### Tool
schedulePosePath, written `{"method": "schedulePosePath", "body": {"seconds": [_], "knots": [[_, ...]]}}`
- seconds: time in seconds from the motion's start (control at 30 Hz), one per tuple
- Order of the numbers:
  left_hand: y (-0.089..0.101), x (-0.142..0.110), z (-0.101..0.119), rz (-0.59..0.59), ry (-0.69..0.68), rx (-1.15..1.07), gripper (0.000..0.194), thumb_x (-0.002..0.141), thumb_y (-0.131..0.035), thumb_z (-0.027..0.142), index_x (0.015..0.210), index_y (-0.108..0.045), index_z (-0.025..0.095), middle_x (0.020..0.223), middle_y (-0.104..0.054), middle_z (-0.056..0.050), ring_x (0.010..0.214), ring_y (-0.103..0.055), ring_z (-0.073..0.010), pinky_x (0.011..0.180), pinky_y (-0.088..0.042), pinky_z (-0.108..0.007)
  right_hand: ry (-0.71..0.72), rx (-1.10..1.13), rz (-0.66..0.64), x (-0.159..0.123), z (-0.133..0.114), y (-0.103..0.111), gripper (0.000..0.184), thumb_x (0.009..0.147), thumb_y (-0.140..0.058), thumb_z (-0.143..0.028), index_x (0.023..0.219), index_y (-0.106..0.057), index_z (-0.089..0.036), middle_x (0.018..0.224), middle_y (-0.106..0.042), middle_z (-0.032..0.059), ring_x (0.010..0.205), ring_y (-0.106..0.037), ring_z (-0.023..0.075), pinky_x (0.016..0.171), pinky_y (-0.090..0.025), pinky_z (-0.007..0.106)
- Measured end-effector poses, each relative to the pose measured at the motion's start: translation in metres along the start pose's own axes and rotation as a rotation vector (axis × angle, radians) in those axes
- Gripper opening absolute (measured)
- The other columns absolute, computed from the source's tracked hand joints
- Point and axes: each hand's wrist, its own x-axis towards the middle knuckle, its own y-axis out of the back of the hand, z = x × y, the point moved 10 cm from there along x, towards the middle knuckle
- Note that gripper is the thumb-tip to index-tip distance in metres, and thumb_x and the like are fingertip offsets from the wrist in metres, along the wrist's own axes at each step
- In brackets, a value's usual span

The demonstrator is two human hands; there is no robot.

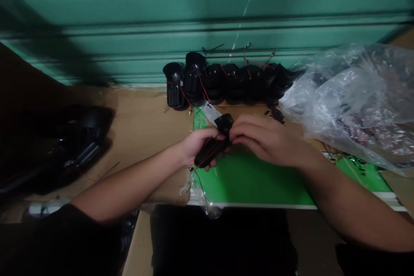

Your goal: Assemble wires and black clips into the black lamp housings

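Note:
My left hand (197, 144) is wrapped round a black plastic housing (210, 152) with a thin red wire along it, held tilted above the green board (258, 181). At the upper end of that housing, my right hand (258, 136) has its fingers pinched together against the black plastic. Whatever small part sits between those fingertips is hidden. Below the left hand a dark wire hangs past the board's near edge. Just beyond the hands lies a white strip (211, 113) on the work surface.
Several similar black housings (194, 79) with red wires stand in a row along the green ribbed wall (129, 43). A clear plastic bag (355, 103) lies at right, near loose wires (349, 159). Dark black parts (80, 146) are heaped on cardboard (139, 116) at left.

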Motion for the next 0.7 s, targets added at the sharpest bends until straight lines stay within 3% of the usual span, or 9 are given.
{"method": "schedulePosePath", "body": {"seconds": [0.27, 0.4, 0.57, 0.7], "knots": [[-0.001, -0.003, 0.005, 0.106, 0.001, 0.037, 0.042, 0.074, -0.056, 0.045, 0.098, -0.055, 0.011, 0.061, -0.06, -0.004, 0.04, -0.057, -0.0192, 0.034, -0.046, -0.027, -0.029, -0.097, -0.073, -0.002, 0.001, -0.001, 0.018, 0.111, -0.054, -0.018, 0.116, -0.069, -0.011, 0.11, -0.065, 0.0081, 0.095, -0.065, 0.0186, 0.081, -0.048, 0.032], [-0.004, -0.004, 0.01, 0.099, -0.044, 0.052, 0.041, 0.072, -0.059, 0.043, 0.098, -0.054, 0.012, 0.063, -0.06, -0.005, 0.04, -0.058, -0.0199, 0.033, -0.046, -0.028, -0.035, -0.112, -0.089, -0.002, 0.003, -0.002, 0.018, 0.111, -0.054, -0.018, 0.116, -0.07, -0.011, 0.11, -0.065, 0.0081, 0.095, -0.065, 0.0194, 0.081, -0.047, 0.032], [-0.006, -0.003, 0.014, 0.093, -0.126, 0.05, 0.045, 0.069, -0.066, 0.042, 0.101, -0.053, 0.013, 0.08, -0.067, -0.005, 0.043, -0.061, -0.0212, 0.033, -0.047, -0.032, -0.076, -0.135, -0.113, -0.004, 0.004, -0.002, 0.016, 0.11, -0.056, -0.02, 0.114, -0.07, -0.012, 0.11, -0.066, 0.007, 0.094, -0.065, 0.0193, 0.081, -0.046, 0.032], [-0.007, -0.002, 0.011, 0.097, -0.11, 0.08, 0.051, 0.069, -0.067, 0.042, 0.107, -0.051, 0.013, 0.074, -0.063, -0.004, 0.044, -0.062, -0.0226, 0.036, -0.05, -0.033, -0.132, -0.091, -0.123, -0.004, 0.006, 0.0, 0.011, 0.109, -0.059, -0.019, 0.111, -0.068, -0.013, 0.106, -0.066, 0.0056, 0.094, -0.064, 0.0179, 0.082, -0.046, 0.031]]}}
